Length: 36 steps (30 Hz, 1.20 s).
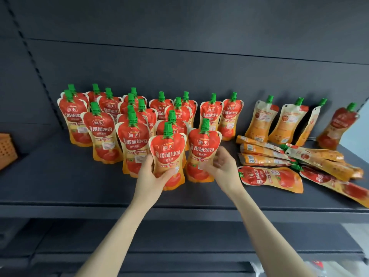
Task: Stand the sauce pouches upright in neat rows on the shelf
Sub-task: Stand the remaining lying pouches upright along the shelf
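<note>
i am gripping the front sauce pouch with my left hand, thumb across its lower front and fingers curled round its left edge. it is standing upright near the front edge of the dark shelf, green cap up. my right hand is hanging blurred just beside the neighbouring pouch, which is standing upright to the right of the one i am holding. its fingers are loosely curled with nothing in them, and i cannot tell whether they are touching that pouch.

behind these two, the standing pouches are filling the left and middle of the shelf in rough rows, labels facing me. further right, four leaning pouches are resting tilted against the back wall. in front of those, a heap of lying pouches is sitting flat on the shelf, overlapping one another. an orange basket is showing at the far left edge.
</note>
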Each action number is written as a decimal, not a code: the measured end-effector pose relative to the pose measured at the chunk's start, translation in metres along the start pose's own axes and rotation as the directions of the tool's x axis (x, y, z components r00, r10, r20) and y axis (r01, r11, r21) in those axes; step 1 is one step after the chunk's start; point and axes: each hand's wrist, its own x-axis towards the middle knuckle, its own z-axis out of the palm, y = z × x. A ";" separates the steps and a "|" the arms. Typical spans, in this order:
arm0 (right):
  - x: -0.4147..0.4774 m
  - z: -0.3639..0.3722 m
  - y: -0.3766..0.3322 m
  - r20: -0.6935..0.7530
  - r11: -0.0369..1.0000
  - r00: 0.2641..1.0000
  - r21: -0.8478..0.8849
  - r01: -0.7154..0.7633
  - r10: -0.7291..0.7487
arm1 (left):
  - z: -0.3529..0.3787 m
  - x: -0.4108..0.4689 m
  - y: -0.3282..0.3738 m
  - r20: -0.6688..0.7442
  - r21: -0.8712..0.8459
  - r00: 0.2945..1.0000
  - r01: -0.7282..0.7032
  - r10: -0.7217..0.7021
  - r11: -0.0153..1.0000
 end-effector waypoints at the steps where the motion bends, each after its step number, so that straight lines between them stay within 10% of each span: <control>1: -0.004 0.002 0.010 0.003 0.998 1.000 -0.062 -0.022 0.022 | 0.002 -0.006 -0.007 -0.015 0.019 1.000 0.010 -0.009 1.000; 36: -0.010 0.013 0.027 -0.103 0.982 0.991 -0.158 -0.103 0.087 | 0.005 -0.012 -0.034 -0.185 0.243 0.976 -0.072 0.119 0.967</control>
